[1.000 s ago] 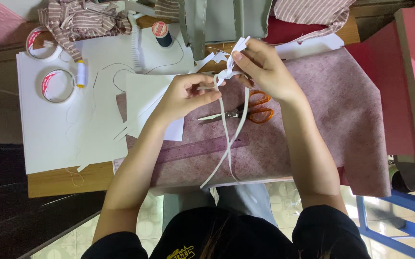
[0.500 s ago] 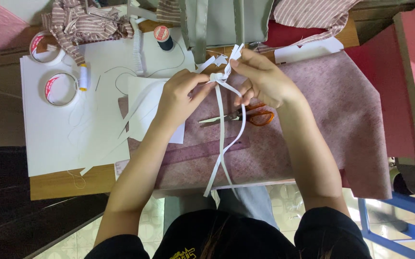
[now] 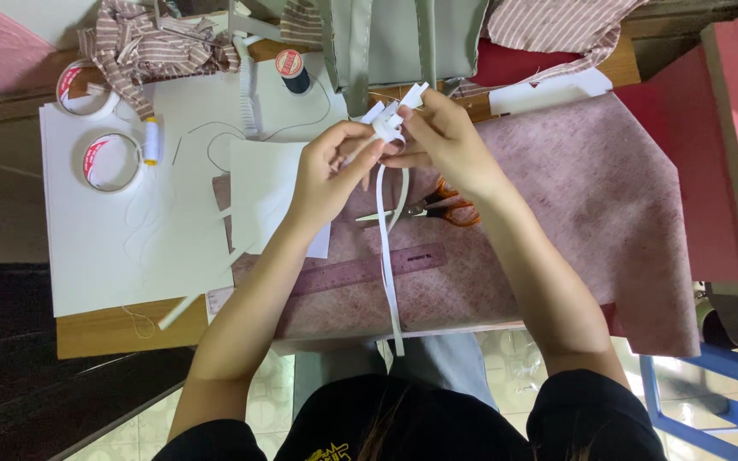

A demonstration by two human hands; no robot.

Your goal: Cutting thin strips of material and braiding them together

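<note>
At your far left two rolls of white tape (image 3: 111, 162) lie on the large white paper sheet (image 3: 122, 256), with a small yellow thread spool (image 3: 151, 141) between them. Your left hand (image 3: 331, 175) pinches the folded white paper strip (image 3: 389, 128) from one side, your right hand (image 3: 446, 141) pinches it from the other, its long tail hanging down over the clear ruler (image 3: 369, 271) on the pink fabric (image 3: 591, 213), orange-handled scissors (image 3: 437, 209) just below your right hand

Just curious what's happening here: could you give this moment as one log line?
left hand: pinching white strip | right hand: pinching folded end | strip tail: hanging over pink cloth | scissors, ruler: lying untouched
</note>
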